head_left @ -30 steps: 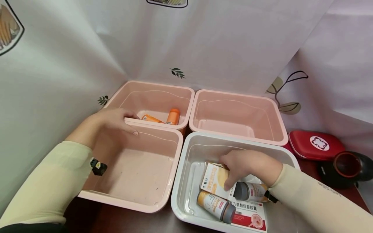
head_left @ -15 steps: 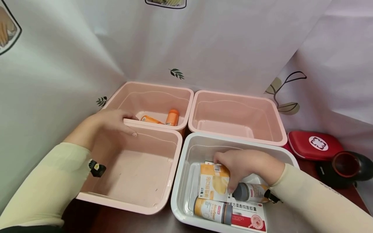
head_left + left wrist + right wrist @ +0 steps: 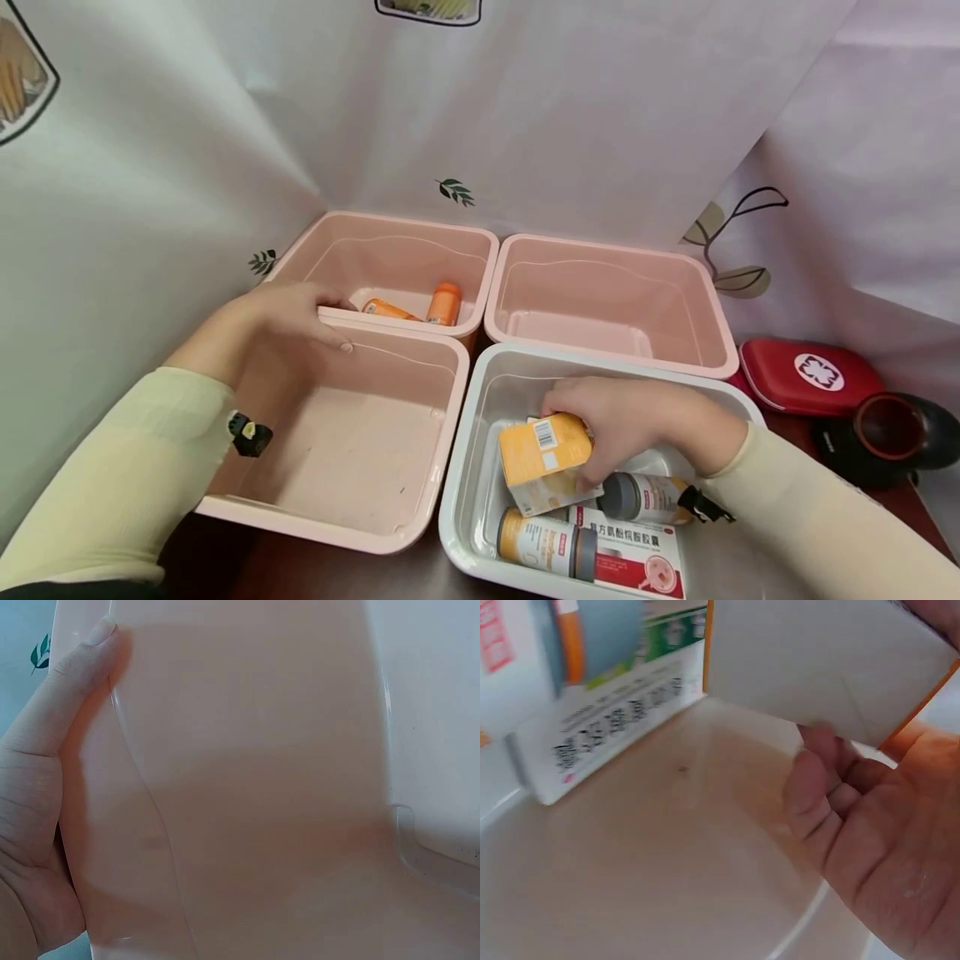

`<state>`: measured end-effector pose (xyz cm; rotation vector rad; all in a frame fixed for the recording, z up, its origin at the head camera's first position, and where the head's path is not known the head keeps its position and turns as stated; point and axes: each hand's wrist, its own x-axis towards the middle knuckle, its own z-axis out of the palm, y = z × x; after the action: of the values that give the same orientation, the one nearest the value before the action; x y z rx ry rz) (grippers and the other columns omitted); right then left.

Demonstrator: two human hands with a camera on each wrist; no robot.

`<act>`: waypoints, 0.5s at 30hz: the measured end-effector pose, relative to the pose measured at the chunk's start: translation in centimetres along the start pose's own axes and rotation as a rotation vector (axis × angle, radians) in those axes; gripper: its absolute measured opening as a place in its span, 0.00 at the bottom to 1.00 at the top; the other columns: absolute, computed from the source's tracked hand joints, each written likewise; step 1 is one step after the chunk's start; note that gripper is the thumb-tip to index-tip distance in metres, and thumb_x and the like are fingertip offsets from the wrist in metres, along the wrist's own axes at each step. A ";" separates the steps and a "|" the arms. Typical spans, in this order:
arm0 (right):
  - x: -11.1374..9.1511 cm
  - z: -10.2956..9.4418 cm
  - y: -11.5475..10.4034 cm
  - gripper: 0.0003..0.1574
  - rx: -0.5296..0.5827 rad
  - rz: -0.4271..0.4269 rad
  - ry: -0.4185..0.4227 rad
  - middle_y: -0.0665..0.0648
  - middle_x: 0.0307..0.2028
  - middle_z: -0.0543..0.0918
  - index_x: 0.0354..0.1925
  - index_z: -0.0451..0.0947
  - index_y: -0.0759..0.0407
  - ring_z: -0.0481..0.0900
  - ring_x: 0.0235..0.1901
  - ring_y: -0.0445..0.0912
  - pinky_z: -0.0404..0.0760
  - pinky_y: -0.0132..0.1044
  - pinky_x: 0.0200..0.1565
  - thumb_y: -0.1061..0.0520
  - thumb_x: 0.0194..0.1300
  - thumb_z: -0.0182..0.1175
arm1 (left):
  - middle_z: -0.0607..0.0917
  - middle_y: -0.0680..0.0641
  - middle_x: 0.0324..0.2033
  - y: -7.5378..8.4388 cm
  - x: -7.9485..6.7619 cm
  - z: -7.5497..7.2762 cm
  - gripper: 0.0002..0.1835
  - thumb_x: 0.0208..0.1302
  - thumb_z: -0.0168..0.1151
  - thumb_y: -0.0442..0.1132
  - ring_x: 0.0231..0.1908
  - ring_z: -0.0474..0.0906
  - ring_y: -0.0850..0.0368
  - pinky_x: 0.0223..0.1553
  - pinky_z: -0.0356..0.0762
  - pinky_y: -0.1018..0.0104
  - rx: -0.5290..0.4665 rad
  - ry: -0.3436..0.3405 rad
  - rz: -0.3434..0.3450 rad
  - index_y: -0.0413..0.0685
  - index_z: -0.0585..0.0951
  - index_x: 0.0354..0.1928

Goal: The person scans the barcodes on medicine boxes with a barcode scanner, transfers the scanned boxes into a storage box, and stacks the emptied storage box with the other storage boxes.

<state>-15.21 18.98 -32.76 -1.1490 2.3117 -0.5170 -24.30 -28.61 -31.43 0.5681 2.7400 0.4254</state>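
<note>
One yellow box (image 3: 546,454) tilted, barcode face (image 3: 543,434) up

Right hand (image 3: 618,425) pinches it near the left edge of the white bin (image 3: 453,500), that face's long side running left-right. Left hand (image 3: 288,308) grips the far rim of a pink bin (image 3: 352,450).

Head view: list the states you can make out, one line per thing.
Yellow box: tilted, gripped by the right hand.
Left hand: curled over the rim of the front pink bin.
Grey-capped bottles: lying on their sides.
Red-and-white box: flat, partly covered.
Pale grey bin: loaded.
Back left pink bin: holding orange bottles.
Red case: closed.
</note>
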 end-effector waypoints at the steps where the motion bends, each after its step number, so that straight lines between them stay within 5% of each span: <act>1: -0.1 -0.1 -0.1 0.36 0.022 -0.018 0.008 0.39 0.39 0.78 0.47 0.79 0.41 0.75 0.39 0.39 0.80 0.36 0.41 0.52 0.39 0.86 | 0.88 0.50 0.51 0.0 0.0 0.0 0.41 0.54 0.81 0.64 0.49 0.82 0.52 0.54 0.78 0.44 0.000 0.001 0.000 0.46 0.84 0.63; 9: -1.2 -1.6 -1.1 0.37 0.100 -0.185 0.004 0.37 0.47 0.81 0.52 0.81 0.40 0.76 0.48 0.40 0.81 0.40 0.50 0.57 0.45 0.85 | 0.88 0.48 0.52 0.0 -0.2 -0.4 0.42 0.53 0.80 0.65 0.51 0.82 0.50 0.56 0.77 0.42 0.027 0.014 -0.009 0.46 0.84 0.64; 15: -3.5 -3.3 -1.4 0.39 0.261 -0.209 -0.025 0.41 0.49 0.84 0.57 0.78 0.40 0.81 0.48 0.45 0.83 0.43 0.52 0.62 0.51 0.83 | 0.87 0.47 0.54 0.0 0.1 0.1 0.43 0.54 0.80 0.67 0.53 0.82 0.48 0.58 0.76 0.41 0.019 0.011 -0.020 0.47 0.84 0.64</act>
<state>-14.46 21.40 -28.47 -1.2636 2.0401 -0.8486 -24.33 -28.54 -31.49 0.5439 2.7608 0.3997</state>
